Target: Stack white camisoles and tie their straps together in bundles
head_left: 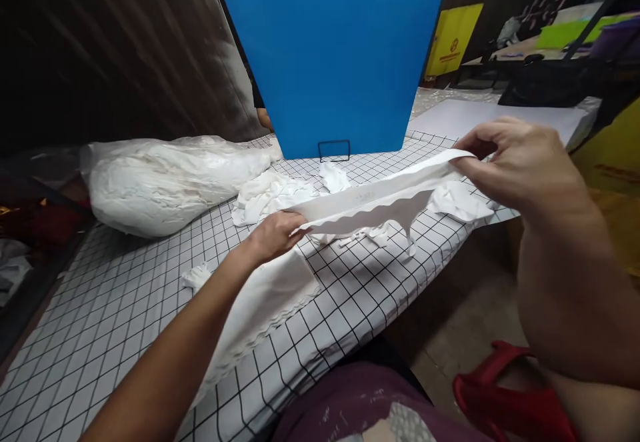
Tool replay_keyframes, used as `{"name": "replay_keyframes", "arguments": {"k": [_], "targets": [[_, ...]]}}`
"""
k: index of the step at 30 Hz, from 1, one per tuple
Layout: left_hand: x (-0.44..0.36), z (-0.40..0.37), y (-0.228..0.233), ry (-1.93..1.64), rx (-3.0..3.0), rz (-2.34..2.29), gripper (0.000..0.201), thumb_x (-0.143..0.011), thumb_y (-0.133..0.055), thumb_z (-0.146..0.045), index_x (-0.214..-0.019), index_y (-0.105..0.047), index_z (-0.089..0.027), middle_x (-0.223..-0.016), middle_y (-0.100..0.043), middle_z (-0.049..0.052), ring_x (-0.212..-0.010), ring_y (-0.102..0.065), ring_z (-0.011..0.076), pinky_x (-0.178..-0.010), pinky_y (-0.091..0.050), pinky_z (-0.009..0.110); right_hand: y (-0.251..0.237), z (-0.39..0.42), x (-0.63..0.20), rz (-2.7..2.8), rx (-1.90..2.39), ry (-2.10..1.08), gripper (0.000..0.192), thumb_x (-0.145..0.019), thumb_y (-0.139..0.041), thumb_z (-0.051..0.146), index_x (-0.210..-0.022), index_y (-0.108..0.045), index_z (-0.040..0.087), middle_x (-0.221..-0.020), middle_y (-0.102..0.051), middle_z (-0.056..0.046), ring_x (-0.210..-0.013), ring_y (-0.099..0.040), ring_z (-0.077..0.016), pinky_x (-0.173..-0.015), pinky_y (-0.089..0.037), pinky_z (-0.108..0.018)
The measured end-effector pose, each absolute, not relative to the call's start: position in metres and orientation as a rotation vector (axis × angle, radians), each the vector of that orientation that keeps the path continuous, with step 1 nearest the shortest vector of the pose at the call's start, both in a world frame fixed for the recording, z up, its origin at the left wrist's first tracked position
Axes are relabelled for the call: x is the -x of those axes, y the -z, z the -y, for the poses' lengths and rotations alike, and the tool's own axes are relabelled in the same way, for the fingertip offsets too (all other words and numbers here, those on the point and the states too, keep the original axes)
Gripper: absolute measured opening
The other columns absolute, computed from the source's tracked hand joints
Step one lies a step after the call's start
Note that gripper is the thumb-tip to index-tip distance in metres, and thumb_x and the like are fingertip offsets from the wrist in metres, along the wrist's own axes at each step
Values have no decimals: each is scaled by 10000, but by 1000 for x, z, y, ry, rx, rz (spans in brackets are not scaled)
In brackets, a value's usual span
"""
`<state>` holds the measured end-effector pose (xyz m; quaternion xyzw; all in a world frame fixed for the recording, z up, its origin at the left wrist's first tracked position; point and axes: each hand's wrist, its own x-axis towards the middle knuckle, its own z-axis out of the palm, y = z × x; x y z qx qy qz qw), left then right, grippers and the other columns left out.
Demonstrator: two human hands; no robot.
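A long white fabric strip with a scalloped edge (370,202) is stretched taut above the checked table (115,315). My left hand (273,234) pinches its near end over the middle of the table. My right hand (520,159) grips the far end, raised off the table's right edge. More of the same white fabric (260,302) hangs down under my left forearm and lies on the table toward me.
A large clear bag stuffed with white fabric (165,182) lies at the left. Loose white scraps (273,195) sit behind the strip. A blue upright board (330,55) on a wire stand blocks the back. A red chair (515,402) stands at lower right.
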<state>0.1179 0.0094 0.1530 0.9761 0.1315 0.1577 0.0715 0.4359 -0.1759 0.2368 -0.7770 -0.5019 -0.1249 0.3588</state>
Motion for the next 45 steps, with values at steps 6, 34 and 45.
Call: {"name": "replay_keyframes", "arguments": {"k": [6, 34, 45], "targets": [[-57, 4, -224, -581, -2755, -531, 239, -923, -593, -343, -805, -677, -152, -729, -655, 17, -646, -577, 109, -579, -435, 217, -261, 142, -449, 1519, 2284, -424, 232, -812, -685, 411, -916, -683, 203, -754, -654, -29, -673, -558, -149, -622, -403, -313], [73, 19, -304, -1028, -2061, -1024, 351, -749, -756, -458, -693, -607, -145, -663, -556, -4, -587, -492, 90, -517, -362, 196, -289, 34, -381, 1994, 1019, -999, 387, -723, -706, 600, -911, -773, 268, -833, -709, -78, -428, -500, -105, -411, -454, -308], [111, 31, -298, -885, -2286, -1254, 408, -785, -695, -542, -741, -649, -139, -702, -591, 12, -640, -524, 111, -554, -397, 191, -287, 33, -332, 2543, 1161, -794, 293, -872, -637, 520, -969, -729, 259, -819, -694, -57, -677, -628, -172, -556, -507, -274]]}}
